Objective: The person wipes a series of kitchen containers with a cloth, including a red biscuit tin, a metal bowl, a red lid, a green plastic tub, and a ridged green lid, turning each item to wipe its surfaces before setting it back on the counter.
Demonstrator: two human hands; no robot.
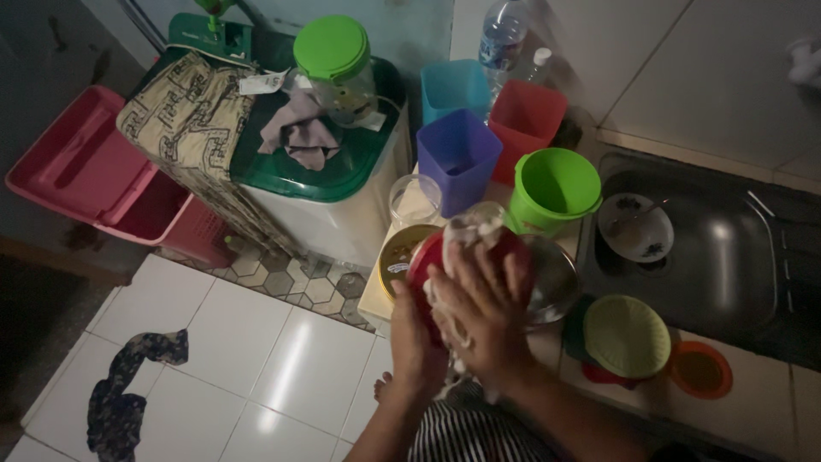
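- Red lid [425,261], round, sits over the edge of the surface [770,402], gripped from below by our left hand [409,338], whose fingers are closed on its rim.
- Our right hand [481,304] lies flat on top, pressing a white cloth [473,229] against the lid, fingers spread.
- Just beside it we see a steel bowl [554,278] and a gold tin [396,257].
- Behind stand a green bucket [556,184], a purple bin [459,154] and a clear jar [415,199].
- Right of these, the dark sink [727,257] holds a white bowl [634,227].
- Near our right forearm a pale green strainer [627,335] rests on the surface.
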